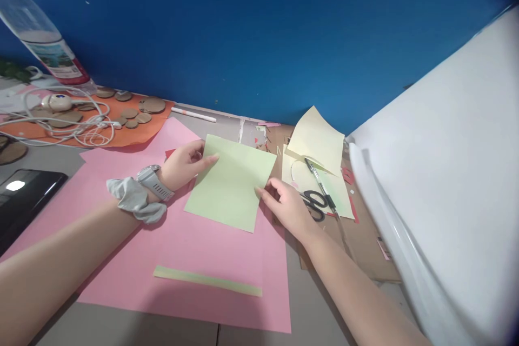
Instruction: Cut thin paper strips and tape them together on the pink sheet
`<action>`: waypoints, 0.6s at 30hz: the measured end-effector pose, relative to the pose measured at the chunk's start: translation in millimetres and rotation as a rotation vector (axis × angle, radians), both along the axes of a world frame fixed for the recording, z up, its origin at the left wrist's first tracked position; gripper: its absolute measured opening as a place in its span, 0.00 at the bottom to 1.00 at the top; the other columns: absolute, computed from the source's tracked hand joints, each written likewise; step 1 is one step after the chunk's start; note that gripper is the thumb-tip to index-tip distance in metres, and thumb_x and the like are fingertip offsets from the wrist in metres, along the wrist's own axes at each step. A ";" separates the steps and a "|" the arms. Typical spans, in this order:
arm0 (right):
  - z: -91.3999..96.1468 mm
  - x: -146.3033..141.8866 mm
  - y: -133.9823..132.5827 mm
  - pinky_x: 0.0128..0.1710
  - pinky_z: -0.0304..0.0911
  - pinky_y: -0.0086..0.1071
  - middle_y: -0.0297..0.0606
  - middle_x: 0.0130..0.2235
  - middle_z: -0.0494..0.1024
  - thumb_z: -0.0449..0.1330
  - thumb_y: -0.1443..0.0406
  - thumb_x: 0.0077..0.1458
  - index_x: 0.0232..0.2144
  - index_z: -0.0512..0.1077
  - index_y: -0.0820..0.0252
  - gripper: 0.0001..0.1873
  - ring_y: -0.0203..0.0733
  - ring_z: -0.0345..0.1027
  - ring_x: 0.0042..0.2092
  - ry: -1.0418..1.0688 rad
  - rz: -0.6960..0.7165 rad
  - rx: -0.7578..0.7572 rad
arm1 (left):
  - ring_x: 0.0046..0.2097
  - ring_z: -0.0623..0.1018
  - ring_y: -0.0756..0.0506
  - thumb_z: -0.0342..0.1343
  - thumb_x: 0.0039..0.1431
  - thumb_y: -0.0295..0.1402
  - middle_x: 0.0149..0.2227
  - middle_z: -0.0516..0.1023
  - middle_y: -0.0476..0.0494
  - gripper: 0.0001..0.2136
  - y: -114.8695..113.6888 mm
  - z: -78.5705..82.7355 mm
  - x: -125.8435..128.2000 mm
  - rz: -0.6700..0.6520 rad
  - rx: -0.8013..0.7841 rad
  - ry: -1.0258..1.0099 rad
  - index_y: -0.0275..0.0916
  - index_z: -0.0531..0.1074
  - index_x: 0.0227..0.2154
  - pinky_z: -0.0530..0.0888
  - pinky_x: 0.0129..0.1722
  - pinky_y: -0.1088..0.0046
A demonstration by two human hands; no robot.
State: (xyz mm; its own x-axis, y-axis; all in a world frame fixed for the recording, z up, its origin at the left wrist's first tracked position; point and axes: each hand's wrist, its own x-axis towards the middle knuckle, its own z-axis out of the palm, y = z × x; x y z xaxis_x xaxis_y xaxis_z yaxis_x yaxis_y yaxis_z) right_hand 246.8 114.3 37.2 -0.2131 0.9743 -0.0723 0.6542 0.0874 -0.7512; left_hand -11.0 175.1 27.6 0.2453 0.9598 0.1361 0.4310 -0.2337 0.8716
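A square sheet of light green paper (232, 184) is held between my two hands over a large pink sheet (211, 248). My left hand (187, 163) pinches its left edge, thumb on the front face. On the right edge, my right hand (283, 201) grips the same paper between thumb and fingers. A narrow green paper strip (206, 281) lies across the pink sheet nearer to me. Black-handled scissors (314, 204) and a pen (322, 184) rest just beyond my right hand, and the scissor blades are hidden.
Pale yellow papers (318, 138) lie on brown cardboard (365, 248) at the right. A white marker (193, 114) sits by the blue wall (251, 38). At the left are an orange sheet (141, 138) with cardboard discs (152, 105), a white cable (93, 119), a bottle (57, 54) and a phone (28, 200).
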 end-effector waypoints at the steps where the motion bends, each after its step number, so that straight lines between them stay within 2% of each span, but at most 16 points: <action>1: 0.2 -0.4 0.4 0.25 0.51 0.29 0.28 0.22 0.65 0.51 0.52 0.59 0.25 0.60 0.56 0.17 0.35 0.57 0.23 -0.017 0.012 -0.002 | 0.32 0.75 0.46 0.53 0.55 0.49 0.32 0.74 0.46 0.18 -0.1 0.3 -0.1 0.008 0.006 0.013 0.38 0.69 0.35 0.70 0.30 0.73; 10: 0.2 -5.0 2.7 0.28 0.50 0.30 0.30 0.26 0.67 0.52 0.55 0.59 0.28 0.65 0.56 0.13 0.36 0.60 0.28 -0.121 0.055 0.069 | 0.27 0.69 0.50 0.52 0.57 0.46 0.26 0.69 0.50 0.14 0.6 -0.3 -0.7 0.058 0.058 0.098 0.38 0.65 0.31 0.65 0.26 0.74; 18: -4.1 -3.8 4.3 0.28 0.49 0.29 0.29 0.24 0.66 0.52 0.54 0.59 0.26 0.62 0.56 0.15 0.35 0.58 0.26 -0.148 0.023 0.080 | 0.28 0.70 0.49 0.51 0.57 0.47 0.28 0.70 0.49 0.15 0.3 -0.2 0.2 0.065 0.050 0.103 0.39 0.65 0.31 0.66 0.28 0.73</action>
State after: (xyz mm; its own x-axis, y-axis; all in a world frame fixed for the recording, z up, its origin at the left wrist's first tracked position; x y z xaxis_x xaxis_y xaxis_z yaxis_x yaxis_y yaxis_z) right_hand 243.0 118.6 33.1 -0.2287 0.9731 -0.0273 0.7542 0.1594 -0.6370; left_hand -10.7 175.4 27.4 0.1983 0.9667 0.1617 0.5330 -0.2448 0.8100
